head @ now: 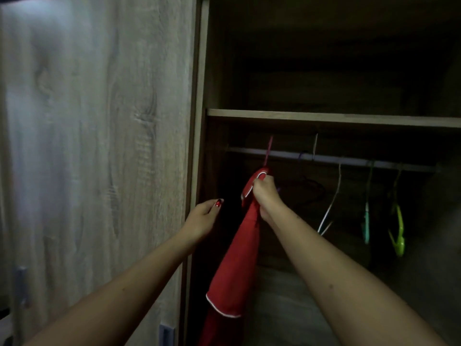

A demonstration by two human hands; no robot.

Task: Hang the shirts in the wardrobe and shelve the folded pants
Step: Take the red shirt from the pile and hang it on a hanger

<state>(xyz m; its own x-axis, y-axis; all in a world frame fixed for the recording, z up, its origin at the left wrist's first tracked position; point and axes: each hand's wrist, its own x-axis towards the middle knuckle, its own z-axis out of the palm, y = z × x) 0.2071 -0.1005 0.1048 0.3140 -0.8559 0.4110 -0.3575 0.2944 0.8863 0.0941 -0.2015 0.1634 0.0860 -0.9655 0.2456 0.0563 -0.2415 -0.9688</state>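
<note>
A red shirt with white piping hangs down from a pink hanger whose hook is over the wardrobe rail at its left end. My right hand is shut on the shirt's collar just below the hook. My left hand hovers to the left of the shirt, by the wardrobe's inner edge, fingers apart and holding nothing. No folded pants are in view.
Several empty hangers hang further right on the rail: a white one, a teal one and a green one. A shelf sits above the rail. The wooden wardrobe door fills the left.
</note>
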